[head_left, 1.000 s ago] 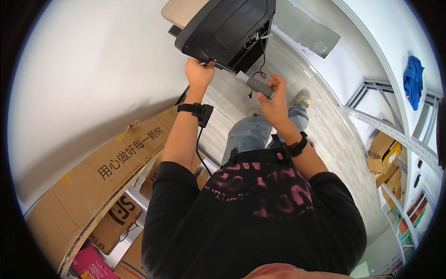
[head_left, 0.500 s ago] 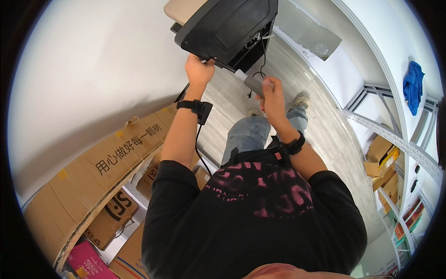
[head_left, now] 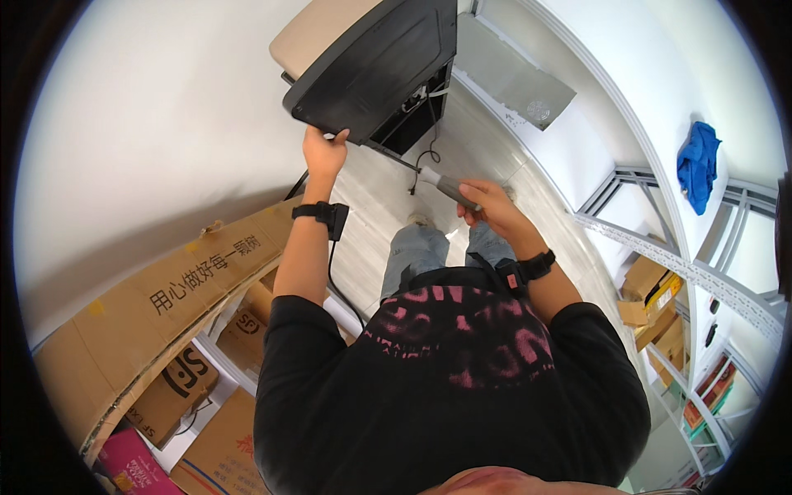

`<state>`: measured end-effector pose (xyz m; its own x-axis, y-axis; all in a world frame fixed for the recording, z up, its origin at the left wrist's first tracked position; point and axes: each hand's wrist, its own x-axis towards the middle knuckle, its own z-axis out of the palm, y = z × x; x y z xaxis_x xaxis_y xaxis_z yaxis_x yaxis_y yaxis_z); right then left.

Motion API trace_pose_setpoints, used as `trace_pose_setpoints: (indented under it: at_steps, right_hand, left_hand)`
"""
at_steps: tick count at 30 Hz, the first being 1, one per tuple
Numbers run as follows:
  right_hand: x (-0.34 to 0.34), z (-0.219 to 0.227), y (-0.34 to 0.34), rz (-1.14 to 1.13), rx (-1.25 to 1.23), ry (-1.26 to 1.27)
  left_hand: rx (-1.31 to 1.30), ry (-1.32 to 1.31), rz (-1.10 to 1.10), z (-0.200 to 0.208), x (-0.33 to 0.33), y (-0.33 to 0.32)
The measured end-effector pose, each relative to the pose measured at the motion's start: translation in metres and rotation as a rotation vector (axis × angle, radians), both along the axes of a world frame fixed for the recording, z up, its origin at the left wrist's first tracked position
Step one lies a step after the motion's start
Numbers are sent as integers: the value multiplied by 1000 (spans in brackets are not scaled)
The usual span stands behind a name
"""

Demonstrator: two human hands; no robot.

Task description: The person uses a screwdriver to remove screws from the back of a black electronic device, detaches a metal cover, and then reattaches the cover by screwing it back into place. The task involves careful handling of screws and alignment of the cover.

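Observation:
A black boxy machine (head_left: 375, 78) with a beige top (head_left: 318, 33) stands tilted in front of me. My left hand (head_left: 324, 154) is closed round the near lower edge of its black panel, thumb along the rim; some fingers are hidden behind it. My right hand (head_left: 488, 205) grips what looks like a screwdriver (head_left: 452, 190), with a grey handle and a white collar. Its thin dark shaft points left toward the machine's lower edge. Whether the tip touches there I cannot tell. A black cable (head_left: 429, 155) hangs from the machine's open recess.
Cardboard boxes (head_left: 177, 388) fill a white shelf at the left, under a long carton panel (head_left: 115, 330). White metal shelving (head_left: 685, 264) lines the right side, with a blue cloth (head_left: 699, 169) hanging there. A grey panel (head_left: 507, 70) leans beyond the machine.
My view has shifted, so the machine sits further left and lower. The screwdriver has moved slightly away from my left hand. My left hand keeps its hold on the edge.

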<state>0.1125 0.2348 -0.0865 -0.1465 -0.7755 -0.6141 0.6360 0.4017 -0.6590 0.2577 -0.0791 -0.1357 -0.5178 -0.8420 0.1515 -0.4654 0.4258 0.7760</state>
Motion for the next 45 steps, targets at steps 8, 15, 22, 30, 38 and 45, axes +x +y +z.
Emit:
trace_pose_setpoints:
  at_steps: [8, 15, 22, 30, 38, 45]
  right_hand:
    - [-114, -56, 88, 64, -34, -174]
    - [-180, -165, 82, 209, 121, 25]
    - [-196, -295, 27, 250, 95, 438]
    - [-267, -378, -30, 675, -52, 1008]
    - [-356, -457, 13, 113, -104, 958]
    - [-328, -645, 97, 149, 246, 971]
  left_hand:
    - [181, -228, 339, -64, 29, 51]
    - [1039, -13, 97, -155, -69, 181]
    - [1259, 398, -25, -246, -218, 237]
    - [1095, 487, -136, -383, -271, 191]
    - [1233, 549, -131, -525, -294, 170]
    - [1274, 308, 0, -601, -299, 215]
